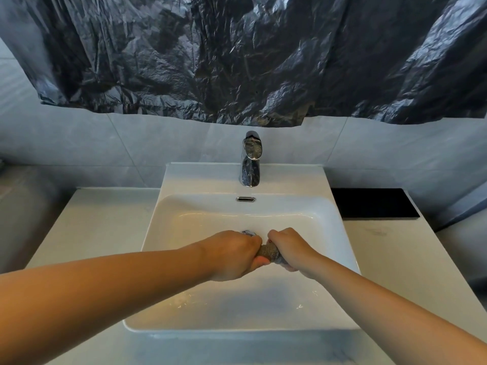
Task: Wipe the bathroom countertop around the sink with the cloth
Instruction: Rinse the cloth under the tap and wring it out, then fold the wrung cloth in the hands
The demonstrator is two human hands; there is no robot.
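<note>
Both hands meet over the middle of the white sink point(163, 227) basin. My left hand point(232, 255) and my right hand point(292, 250) each grip one end of a grey cloth point(268, 251) twisted into a tight roll between them. Only a short stretch of the cloth shows between the fists; a bit of it pokes out behind my left hand. The pale countertop point(105, 222) runs on both sides of the sink.
A chrome faucet point(251, 162) stands at the back of the sink, above an overflow slot point(245, 199). A black rectangular mat point(374, 202) lies on the counter at the back right. Crumpled dark plastic sheeting point(237, 56) hangs on the tiled wall above.
</note>
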